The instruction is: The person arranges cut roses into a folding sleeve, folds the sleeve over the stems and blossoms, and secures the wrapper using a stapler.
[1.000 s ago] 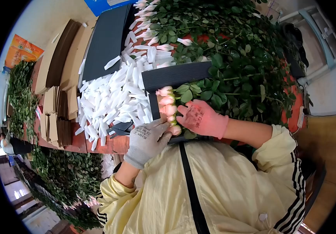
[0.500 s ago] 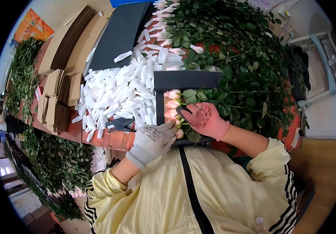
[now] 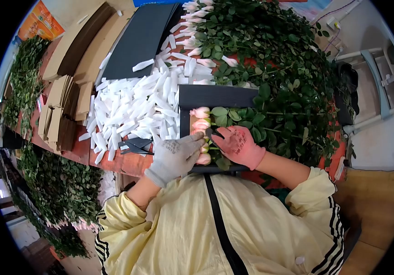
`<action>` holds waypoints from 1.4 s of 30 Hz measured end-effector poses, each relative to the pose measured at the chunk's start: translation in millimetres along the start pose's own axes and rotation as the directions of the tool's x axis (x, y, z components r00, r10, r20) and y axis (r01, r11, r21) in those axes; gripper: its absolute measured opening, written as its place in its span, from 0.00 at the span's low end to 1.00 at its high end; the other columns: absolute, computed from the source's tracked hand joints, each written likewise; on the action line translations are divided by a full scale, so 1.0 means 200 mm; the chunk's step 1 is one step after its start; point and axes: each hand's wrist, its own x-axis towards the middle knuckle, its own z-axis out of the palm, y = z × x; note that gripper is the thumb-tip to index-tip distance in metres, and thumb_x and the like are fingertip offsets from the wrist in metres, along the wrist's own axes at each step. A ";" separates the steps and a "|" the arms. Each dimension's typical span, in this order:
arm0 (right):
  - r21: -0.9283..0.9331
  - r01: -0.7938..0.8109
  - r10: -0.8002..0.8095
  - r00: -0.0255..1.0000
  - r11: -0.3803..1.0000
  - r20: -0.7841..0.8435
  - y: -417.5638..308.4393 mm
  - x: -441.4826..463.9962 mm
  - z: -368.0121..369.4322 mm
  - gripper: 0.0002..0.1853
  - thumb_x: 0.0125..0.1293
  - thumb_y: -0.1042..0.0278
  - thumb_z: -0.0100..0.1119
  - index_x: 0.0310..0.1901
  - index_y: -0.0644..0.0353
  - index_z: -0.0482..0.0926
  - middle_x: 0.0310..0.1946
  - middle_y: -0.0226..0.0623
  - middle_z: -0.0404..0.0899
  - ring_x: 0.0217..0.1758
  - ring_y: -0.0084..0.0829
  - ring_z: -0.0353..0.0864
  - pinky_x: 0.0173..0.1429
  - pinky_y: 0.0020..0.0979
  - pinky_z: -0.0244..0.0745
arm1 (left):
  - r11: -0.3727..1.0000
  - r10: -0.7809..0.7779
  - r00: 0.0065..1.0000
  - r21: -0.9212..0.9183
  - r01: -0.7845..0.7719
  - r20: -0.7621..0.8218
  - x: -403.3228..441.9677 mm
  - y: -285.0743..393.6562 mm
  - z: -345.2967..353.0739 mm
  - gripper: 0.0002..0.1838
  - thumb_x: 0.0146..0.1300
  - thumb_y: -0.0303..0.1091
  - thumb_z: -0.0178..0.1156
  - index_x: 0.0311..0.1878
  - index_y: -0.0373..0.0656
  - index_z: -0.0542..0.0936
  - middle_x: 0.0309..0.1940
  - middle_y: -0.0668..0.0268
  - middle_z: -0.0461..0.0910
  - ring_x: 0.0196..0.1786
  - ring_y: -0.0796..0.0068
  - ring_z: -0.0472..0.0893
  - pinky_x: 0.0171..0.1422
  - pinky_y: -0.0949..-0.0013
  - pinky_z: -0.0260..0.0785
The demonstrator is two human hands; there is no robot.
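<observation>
Leftward first: cardboard pieces [image 3: 59,117], stacked at left of frame; next, a heap of loose white tubular sleeves [image 3: 135,110], with dark flat pieces [image 3: 137,146] at its lower edge. Mid-frame: left hand [image 3: 175,155] in grey glove, palm down, nearly flat, with fingertips over a column of pink rose heads [image 3: 201,112]; cannot tell whether pinching any. Above that column: black ridged board [image 3: 217,96]. Just right of the heads: right hand [image 3: 239,146] in pink glove, half curled, with darkened fingertips beside the stem necks; grip unconfirmed. Farther right: leafy stems [image 3: 274,117], reaching toward right of frame. Risks, as judged: bruised petals from pressing too hard with the left; crooked column from snagging leaves with the right; snapped neck from pushing against a trapped stem.
</observation>
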 end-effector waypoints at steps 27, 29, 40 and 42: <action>0.052 -0.204 0.191 0.964 0.978 0.187 0.08 0.19 -0.14 0.13 0.54 0.55 0.58 0.37 0.52 0.72 0.33 0.32 0.76 0.37 0.34 0.79 0.37 0.35 0.70 | 0.987 -0.053 0.991 -0.141 0.071 0.124 0.03 0.05 -0.10 0.22 0.59 0.42 0.56 0.56 0.46 0.76 0.54 0.61 0.76 0.47 0.61 0.81 0.48 0.64 0.73; 0.077 -0.212 0.210 0.977 0.974 0.025 0.07 0.16 -0.20 0.13 0.57 0.53 0.57 0.38 0.52 0.73 0.33 0.33 0.76 0.40 0.34 0.79 0.40 0.36 0.71 | 0.988 -0.015 1.000 -0.153 0.018 0.022 0.02 0.04 -0.12 0.20 0.58 0.38 0.58 0.55 0.46 0.77 0.55 0.58 0.76 0.50 0.61 0.80 0.51 0.65 0.73; 0.382 -0.282 0.406 0.865 0.880 -0.296 -0.04 -0.08 -0.54 0.29 0.43 0.70 0.70 0.52 0.54 0.76 0.53 0.34 0.73 0.54 0.35 0.73 0.57 0.33 0.65 | 0.993 0.039 0.993 -0.111 -0.052 -0.109 0.14 0.00 -0.24 0.16 0.58 0.31 0.57 0.51 0.43 0.79 0.53 0.57 0.77 0.47 0.59 0.81 0.50 0.65 0.73; 0.467 -0.286 0.446 0.851 0.837 -0.277 -0.09 -0.10 -0.58 0.31 0.41 0.74 0.69 0.53 0.54 0.74 0.52 0.34 0.73 0.55 0.35 0.72 0.57 0.34 0.65 | 0.996 0.064 0.998 -0.069 -0.065 -0.020 0.17 -0.05 -0.21 0.19 0.57 0.33 0.59 0.53 0.44 0.78 0.55 0.57 0.76 0.49 0.59 0.80 0.52 0.64 0.72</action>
